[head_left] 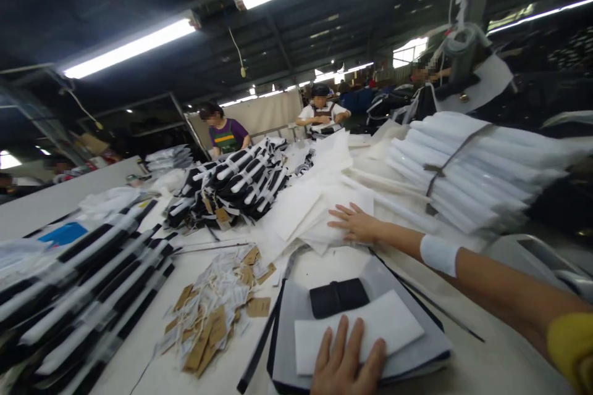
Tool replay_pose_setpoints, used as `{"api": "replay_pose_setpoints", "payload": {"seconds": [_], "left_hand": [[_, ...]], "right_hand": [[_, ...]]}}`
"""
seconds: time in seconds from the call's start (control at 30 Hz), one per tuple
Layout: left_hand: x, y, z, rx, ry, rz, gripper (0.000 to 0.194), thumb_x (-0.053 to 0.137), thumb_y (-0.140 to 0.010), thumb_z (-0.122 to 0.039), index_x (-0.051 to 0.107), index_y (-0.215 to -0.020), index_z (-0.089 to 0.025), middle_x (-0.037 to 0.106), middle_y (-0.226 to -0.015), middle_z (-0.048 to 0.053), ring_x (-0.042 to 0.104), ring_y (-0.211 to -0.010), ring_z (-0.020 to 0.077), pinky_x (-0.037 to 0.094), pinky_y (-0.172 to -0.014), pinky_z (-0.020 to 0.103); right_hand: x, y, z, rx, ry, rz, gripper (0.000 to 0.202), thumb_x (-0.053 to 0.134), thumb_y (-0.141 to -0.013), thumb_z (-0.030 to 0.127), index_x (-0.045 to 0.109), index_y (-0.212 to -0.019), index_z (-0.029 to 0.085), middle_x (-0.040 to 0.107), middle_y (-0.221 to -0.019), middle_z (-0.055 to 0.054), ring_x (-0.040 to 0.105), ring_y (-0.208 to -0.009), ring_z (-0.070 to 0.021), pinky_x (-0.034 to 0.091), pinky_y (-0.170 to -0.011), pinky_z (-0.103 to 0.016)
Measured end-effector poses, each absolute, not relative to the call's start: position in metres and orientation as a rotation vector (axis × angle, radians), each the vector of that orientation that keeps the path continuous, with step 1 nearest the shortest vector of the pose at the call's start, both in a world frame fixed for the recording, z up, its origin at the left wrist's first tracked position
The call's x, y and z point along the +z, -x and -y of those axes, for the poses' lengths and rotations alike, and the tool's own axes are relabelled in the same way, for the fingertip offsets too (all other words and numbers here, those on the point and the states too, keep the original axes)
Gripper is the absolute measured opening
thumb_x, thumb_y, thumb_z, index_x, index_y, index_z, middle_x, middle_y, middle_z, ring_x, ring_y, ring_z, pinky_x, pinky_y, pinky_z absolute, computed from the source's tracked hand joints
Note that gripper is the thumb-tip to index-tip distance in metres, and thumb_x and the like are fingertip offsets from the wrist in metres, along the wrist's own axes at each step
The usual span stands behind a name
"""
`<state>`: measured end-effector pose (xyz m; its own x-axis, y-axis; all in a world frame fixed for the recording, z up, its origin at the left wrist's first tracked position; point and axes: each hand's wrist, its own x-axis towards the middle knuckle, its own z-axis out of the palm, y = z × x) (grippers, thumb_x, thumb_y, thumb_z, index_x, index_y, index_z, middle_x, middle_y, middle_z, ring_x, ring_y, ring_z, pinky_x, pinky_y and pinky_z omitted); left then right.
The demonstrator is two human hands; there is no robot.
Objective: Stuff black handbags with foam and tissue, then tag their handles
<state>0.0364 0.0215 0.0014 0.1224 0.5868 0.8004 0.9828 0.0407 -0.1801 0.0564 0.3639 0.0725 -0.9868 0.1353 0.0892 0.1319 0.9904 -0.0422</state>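
My left hand [348,363] lies flat with fingers spread on a folded white sheet [393,327]. That sheet rests on a flat, pale grey piece with dark edges [287,327] and a black strap [259,345]. Just beyond my fingertips, a small folded black piece [340,297] lies on the same grey surface, partly beside the white sheet. Farther out, my right hand [359,223] is stretched open over a loose pile of thin white sheets [319,210], its palm down on them. Whether it pinches any sheet cannot be made out.
Brown and white string tags [213,315] lie heaped on the table left of the grey piece. Stacks of black-and-white wrapped bundles [231,179] stand at the left and beyond. A tied stack of white rolls [463,166] sits at right. Two people work across the table.
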Motion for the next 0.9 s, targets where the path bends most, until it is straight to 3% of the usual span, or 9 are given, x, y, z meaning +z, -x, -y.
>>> {"api": "replay_pose_setpoints", "payload": {"seconds": [0.13,0.3,0.4,0.5,0.6,0.67,0.73,0.8,0.9], "left_hand": [[-0.008,-0.037,-0.031,-0.764,1.535,1.495,0.028,0.070,-0.087,-0.043,0.069,-0.115,-0.046,0.073,-0.118,-0.008,0.071,-0.105,0.0186,0.056,-0.091,0.031],[0.001,-0.036,-0.023,-0.607,1.635,1.557,0.034,0.072,-0.087,-0.041,0.066,-0.120,-0.046,0.069,-0.125,-0.006,0.068,-0.112,0.0202,0.058,-0.090,0.032],[0.008,-0.035,-0.016,-0.583,1.701,1.594,0.038,0.065,-0.092,-0.038,0.061,-0.130,-0.043,0.063,-0.134,-0.003,0.064,-0.120,0.0225,0.057,-0.093,0.035],[0.013,-0.036,-0.010,-0.564,1.806,1.657,0.043,0.051,-0.099,-0.036,0.052,-0.141,-0.038,0.055,-0.145,-0.002,0.058,-0.128,0.0246,0.056,-0.095,0.039],[0.016,-0.036,-0.006,-0.584,1.866,1.711,0.047,0.045,-0.100,-0.029,0.044,-0.147,-0.035,0.049,-0.150,0.000,0.053,-0.132,0.0255,0.055,-0.099,0.042],[0.018,-0.036,-0.004,-0.600,1.891,1.731,0.052,0.045,-0.098,-0.022,0.042,-0.148,-0.034,0.047,-0.152,0.000,0.051,-0.134,0.0261,0.053,-0.101,0.043],[0.020,-0.036,-0.002,-0.592,1.928,1.744,0.057,0.046,-0.096,-0.016,0.041,-0.149,-0.034,0.046,-0.153,0.000,0.049,-0.136,0.0263,0.052,-0.103,0.044],[0.023,-0.034,0.000,-0.560,1.967,1.756,0.062,0.047,-0.094,-0.012,0.039,-0.150,-0.034,0.045,-0.153,0.001,0.047,-0.138,0.0265,0.050,-0.105,0.044],[0.026,-0.033,0.001,-0.502,2.001,1.762,0.068,0.046,-0.090,-0.004,0.038,-0.151,-0.033,0.042,-0.155,0.001,0.043,-0.141,0.0266,0.049,-0.107,0.046]], "right_hand": [[0.070,-0.036,-0.410,0.089,0.281,2.994,0.056,0.058,-0.092,0.027,0.047,-0.147,0.027,0.027,-0.162,-0.012,0.017,-0.149,-0.0382,0.011,-0.115,-0.065],[0.076,-0.020,-0.403,0.191,0.377,2.936,0.059,0.066,-0.082,0.017,0.056,-0.140,0.024,0.032,-0.159,-0.014,0.020,-0.148,-0.0425,0.015,-0.112,-0.070],[0.091,-0.042,-0.375,0.249,0.423,2.850,0.054,0.066,-0.081,0.020,0.061,-0.135,0.023,0.037,-0.157,-0.013,0.027,-0.146,-0.0400,0.021,-0.114,-0.066],[0.110,-0.095,-0.334,0.272,0.514,2.693,0.044,0.055,-0.091,0.028,0.060,-0.135,0.022,0.046,-0.152,-0.011,0.041,-0.140,-0.0314,0.033,-0.115,-0.052],[0.119,-0.170,-0.282,0.312,0.734,2.510,0.038,0.043,-0.098,0.037,0.065,-0.125,0.020,0.066,-0.128,-0.012,0.067,-0.108,-0.0263,0.053,-0.097,-0.043],[0.114,-0.220,-0.246,0.459,1.013,2.324,0.034,0.049,-0.095,0.045,0.069,-0.105,0.020,0.075,-0.100,-0.010,0.072,-0.084,-0.0242,0.058,-0.081,-0.039],[0.100,-0.260,-0.214,0.693,1.246,2.211,0.037,0.049,-0.093,0.053,0.067,-0.090,0.020,0.073,-0.074,-0.006,0.071,-0.067,-0.0224,0.059,-0.070,-0.037],[0.080,-0.284,-0.188,1.062,1.365,2.084,0.044,0.051,-0.090,0.060,0.066,-0.083,0.020,0.073,-0.072,-0.007,0.072,-0.064,-0.0225,0.060,-0.064,-0.035],[0.052,-0.288,-0.164,1.523,1.331,1.840,0.050,0.060,-0.081,0.068,0.070,-0.085,0.019,0.076,-0.088,-0.011,0.074,-0.077,-0.0249,0.062,-0.066,-0.036]]}}
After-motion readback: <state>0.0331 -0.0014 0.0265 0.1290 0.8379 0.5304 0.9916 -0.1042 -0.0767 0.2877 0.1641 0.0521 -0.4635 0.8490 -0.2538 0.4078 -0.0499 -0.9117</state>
